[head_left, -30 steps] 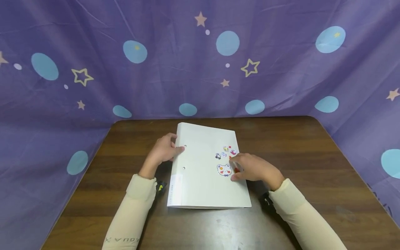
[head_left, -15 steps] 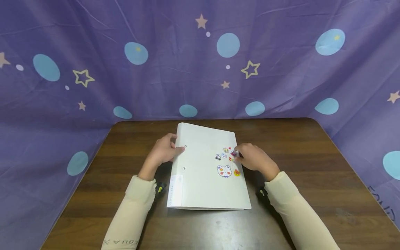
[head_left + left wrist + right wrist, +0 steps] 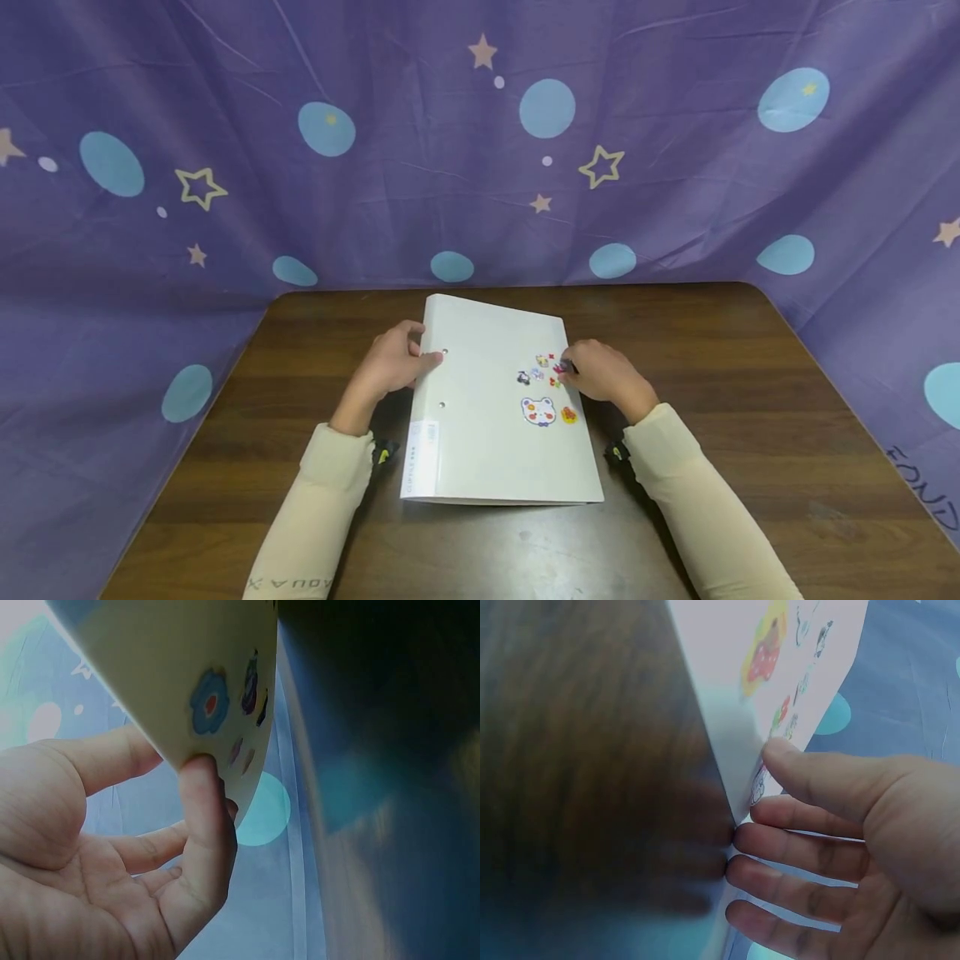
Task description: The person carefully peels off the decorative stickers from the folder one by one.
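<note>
A white file folder (image 3: 498, 450) lies closed on the table, its labelled spine to the left. Colourful stickers dot the cover's right half, among them a bear-face sticker (image 3: 538, 411) and a yellow-and-red sticker (image 3: 569, 414). My left hand (image 3: 392, 360) grips the spine side, thumb over the cover and fingers at the outer side. In the left wrist view a blue flower sticker (image 3: 210, 703) shows beside those fingers. My right hand (image 3: 604, 372) is at the folder's right edge. Its thumb (image 3: 810, 776) touches the cover near the stickers, while straight fingers meet the edge.
The brown wooden table (image 3: 750, 400) extends around the folder on all sides. Behind it hangs a purple curtain (image 3: 420, 167) with stars and blue spots. Small black wrist devices (image 3: 617, 452) sit under the cuffs.
My right hand has moved up from the lower stickers to the folder's right edge, uncovering the yellow-and-red sticker. My left hand and the folder have stayed nearly still.
</note>
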Demonstrator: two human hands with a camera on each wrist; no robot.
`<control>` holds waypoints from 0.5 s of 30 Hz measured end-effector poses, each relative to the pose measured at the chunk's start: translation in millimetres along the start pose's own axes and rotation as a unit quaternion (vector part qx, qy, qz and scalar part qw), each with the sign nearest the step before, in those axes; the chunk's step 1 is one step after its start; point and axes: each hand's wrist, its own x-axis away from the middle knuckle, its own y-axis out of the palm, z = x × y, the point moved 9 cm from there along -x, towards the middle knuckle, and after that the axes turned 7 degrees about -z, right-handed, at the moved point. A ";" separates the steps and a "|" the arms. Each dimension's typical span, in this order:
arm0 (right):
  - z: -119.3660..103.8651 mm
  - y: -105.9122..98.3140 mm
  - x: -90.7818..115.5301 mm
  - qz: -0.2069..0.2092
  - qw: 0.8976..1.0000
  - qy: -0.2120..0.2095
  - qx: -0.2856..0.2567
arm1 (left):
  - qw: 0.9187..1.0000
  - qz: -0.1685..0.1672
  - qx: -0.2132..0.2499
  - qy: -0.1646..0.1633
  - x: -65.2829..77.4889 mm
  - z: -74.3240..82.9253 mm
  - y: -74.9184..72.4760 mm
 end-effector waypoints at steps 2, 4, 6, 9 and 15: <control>-0.5 -0.4 0.2 0.007 1.000 0.004 0.005 | 1.000 0.000 0.000 0.001 0.2 0.1 0.2; -0.6 -0.4 0.3 0.013 1.000 0.009 0.009 | 1.000 0.000 0.000 0.001 0.3 0.0 0.7; -0.7 -0.6 0.4 0.017 1.000 0.013 0.014 | 1.000 0.000 0.001 0.001 -0.1 -0.5 0.7; -0.8 -1.0 -0.4 0.025 0.999 0.016 0.024 | 1.000 0.001 0.002 0.001 -0.1 -0.7 0.9; -0.6 -3.4 0.3 0.044 0.999 0.022 0.018 | 1.000 0.001 0.001 0.004 0.5 0.9 0.2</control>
